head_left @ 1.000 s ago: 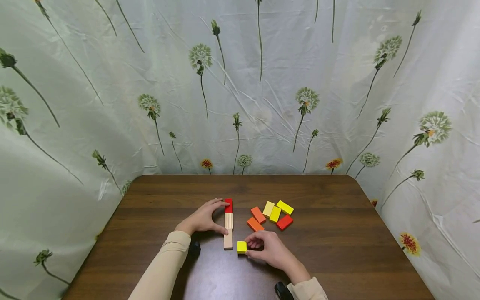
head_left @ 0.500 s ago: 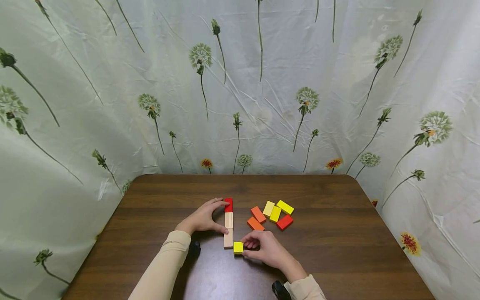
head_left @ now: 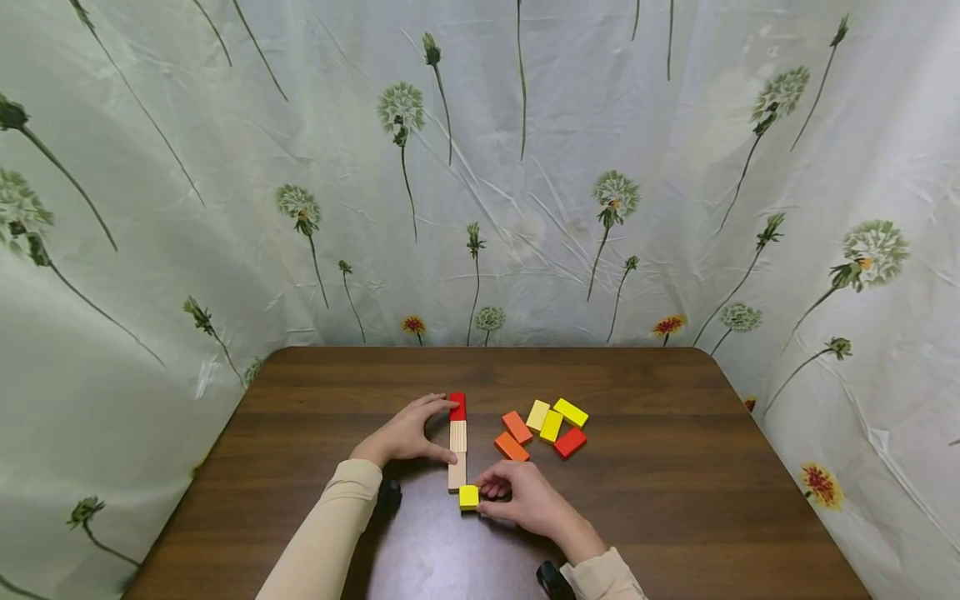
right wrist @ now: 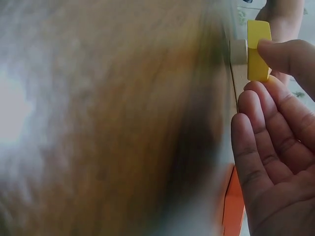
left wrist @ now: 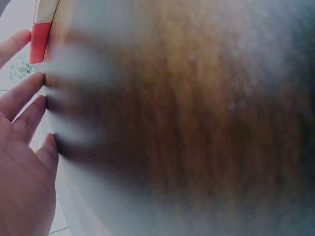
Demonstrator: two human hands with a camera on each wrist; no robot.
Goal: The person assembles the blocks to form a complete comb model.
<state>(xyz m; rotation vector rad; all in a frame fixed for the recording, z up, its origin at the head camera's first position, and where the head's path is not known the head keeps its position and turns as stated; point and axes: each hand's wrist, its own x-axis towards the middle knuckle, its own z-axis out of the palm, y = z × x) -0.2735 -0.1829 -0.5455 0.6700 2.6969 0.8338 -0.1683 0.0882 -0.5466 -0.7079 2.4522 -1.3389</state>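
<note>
In the head view a straight row runs front to back: a red block [head_left: 457, 406] at the far end, a striped wooden block [head_left: 458, 436] in the middle, a plain wooden block [head_left: 457, 475] nearest. My left hand [head_left: 403, 434] lies along the row's left side, a fingertip at the red block and the thumb by the plain one. My right hand [head_left: 527, 497] pinches a yellow block [head_left: 468, 497] between thumb and fingers, just at the row's near end. In the right wrist view the yellow block [right wrist: 258, 61] stands upright under the thumb; whether it touches the plain block is unclear.
Right of the row lies a loose cluster: two orange blocks [head_left: 517, 427], a cream block [head_left: 537, 415], two yellow blocks [head_left: 551, 426] and another red block [head_left: 570, 442]. A flower-printed curtain [head_left: 540, 250] hangs behind the brown wooden table [head_left: 697, 500].
My right hand has slid leftward with the yellow block, from right of the row to its near end. My left hand stays at the row.
</note>
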